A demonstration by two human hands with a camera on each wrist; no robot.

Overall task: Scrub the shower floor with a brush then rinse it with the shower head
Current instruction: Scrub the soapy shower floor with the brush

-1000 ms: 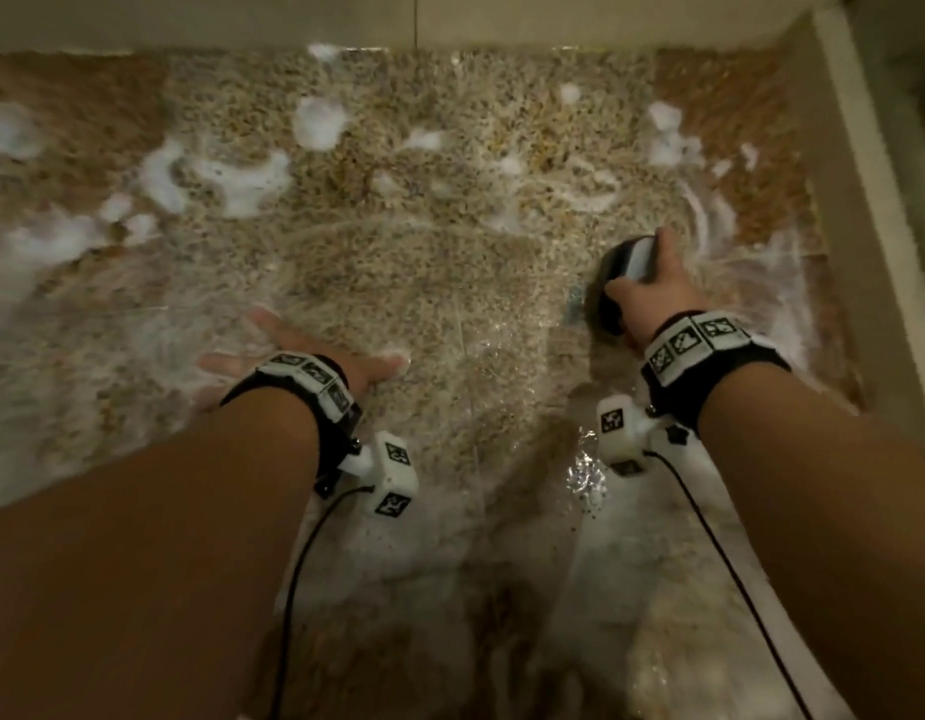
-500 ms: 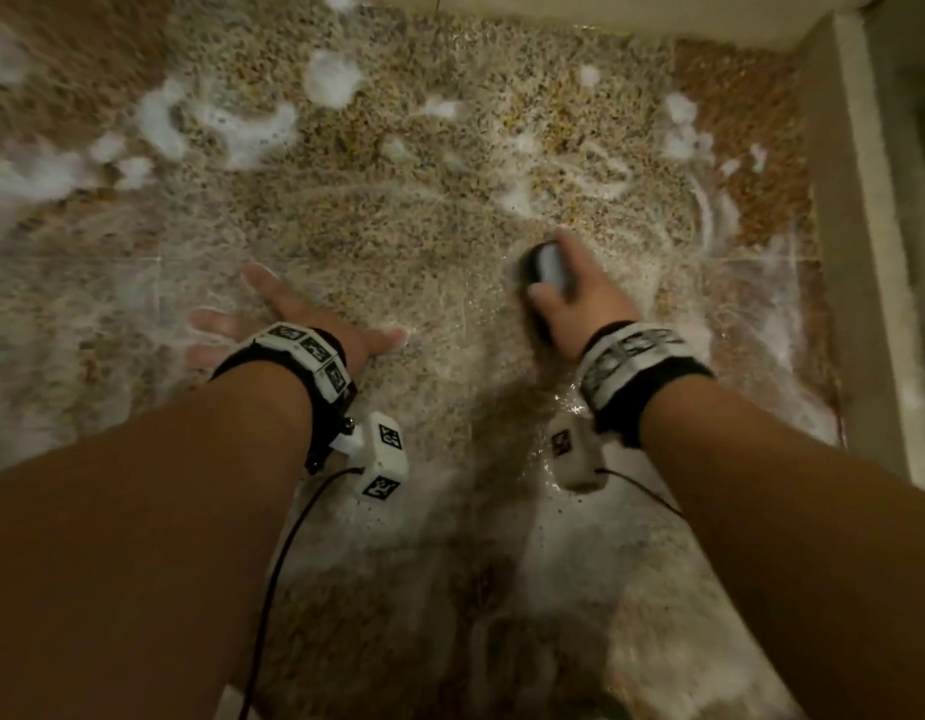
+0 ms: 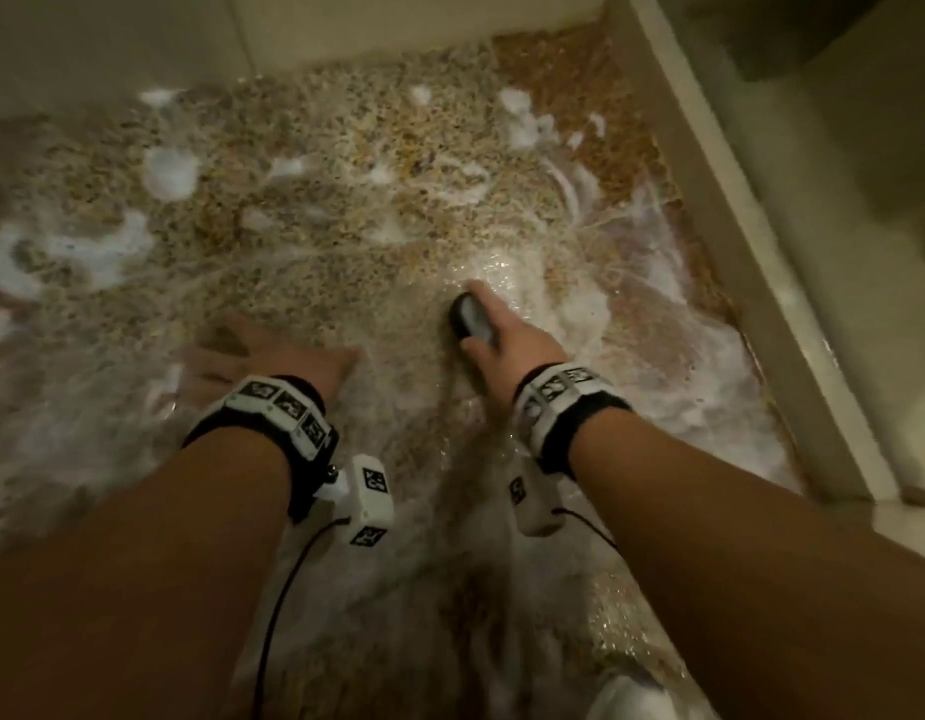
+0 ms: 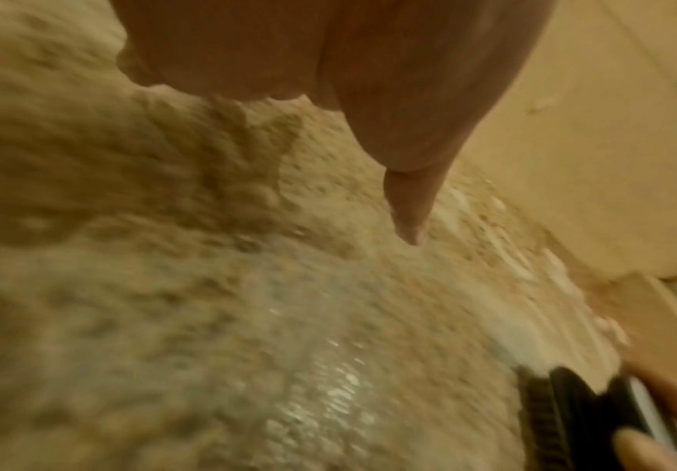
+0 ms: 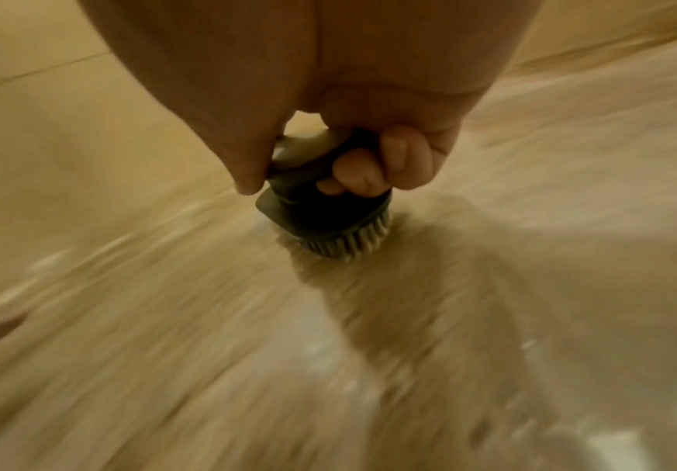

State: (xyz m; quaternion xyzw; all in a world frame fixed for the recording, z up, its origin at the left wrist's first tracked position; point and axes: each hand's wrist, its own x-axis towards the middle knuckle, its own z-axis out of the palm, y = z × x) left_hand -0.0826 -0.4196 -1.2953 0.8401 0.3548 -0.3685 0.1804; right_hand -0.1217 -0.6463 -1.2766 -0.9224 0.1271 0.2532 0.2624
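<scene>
My right hand (image 3: 507, 345) grips a dark scrub brush (image 3: 470, 317) and presses it on the wet, speckled shower floor (image 3: 315, 252). In the right wrist view my fingers (image 5: 372, 165) curl round the brush handle (image 5: 308, 191), with the pale bristles (image 5: 348, 242) down on the floor. My left hand (image 3: 252, 350) lies flat on the soapy floor to the left, fingers spread. The left wrist view shows the thumb (image 4: 409, 204) stretched over the floor and the brush (image 4: 562, 414) at the lower right. White foam (image 3: 169, 171) dots the floor. No shower head is in view.
A pale raised curb (image 3: 751, 241) borders the floor on the right. A light tiled wall (image 3: 398, 23) closes the far side. Foam streaks (image 3: 673, 324) cover the floor near the curb. Cables hang from both wrist cameras (image 3: 369, 498).
My right hand has dragged the brush from near the right curb leftward toward the middle of the floor. The left hand has stayed planted on the floor.
</scene>
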